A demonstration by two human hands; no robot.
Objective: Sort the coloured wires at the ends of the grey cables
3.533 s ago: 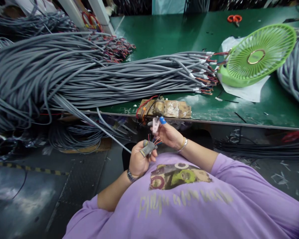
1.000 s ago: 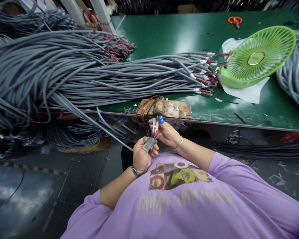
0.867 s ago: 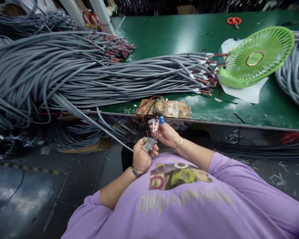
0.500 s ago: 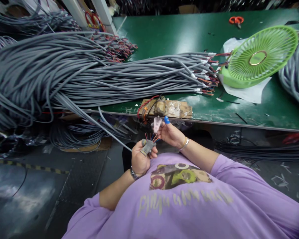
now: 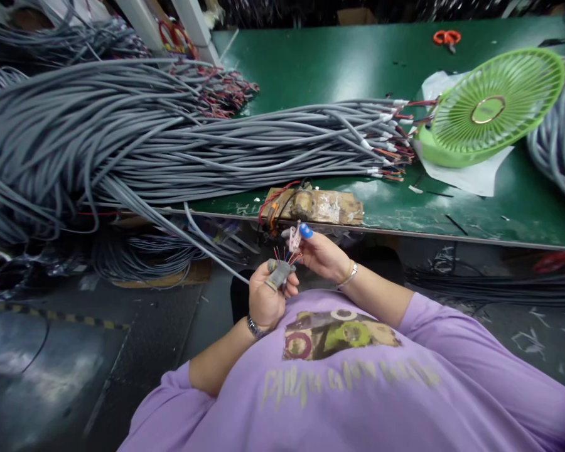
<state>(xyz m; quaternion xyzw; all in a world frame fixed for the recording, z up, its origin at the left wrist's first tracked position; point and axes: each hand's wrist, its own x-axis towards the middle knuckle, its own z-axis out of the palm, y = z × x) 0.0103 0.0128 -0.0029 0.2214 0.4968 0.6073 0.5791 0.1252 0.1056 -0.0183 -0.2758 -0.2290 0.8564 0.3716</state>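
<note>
My left hand (image 5: 268, 295), with grey covers on thumb and finger, is closed around the end of a grey cable (image 5: 216, 258). Thin stripped wires (image 5: 285, 253), red, blue and orange, fan out above its fingertips. Just right of them my right hand (image 5: 322, 254) is closed in a pinch, a blue finger cot (image 5: 306, 230) on its thumb. At its fingertips shows a pale pinkish-white piece (image 5: 294, 239); whether it is a finger covering or a held part I cannot tell. Close above, a small wood-mounted device (image 5: 306, 204) sits on the bench edge.
A large bundle of grey cables (image 5: 245, 147) lies across the green bench (image 5: 311, 63), wire ends to the right. Beyond it stand a green fan (image 5: 489, 110) on white paper and orange-handled scissors (image 5: 447, 39). Coiled cables (image 5: 145, 254) lie under the bench.
My right thumb with the blue cot has moved left and slightly down, against the pale piece, which has turned. My left hand has barely moved.
</note>
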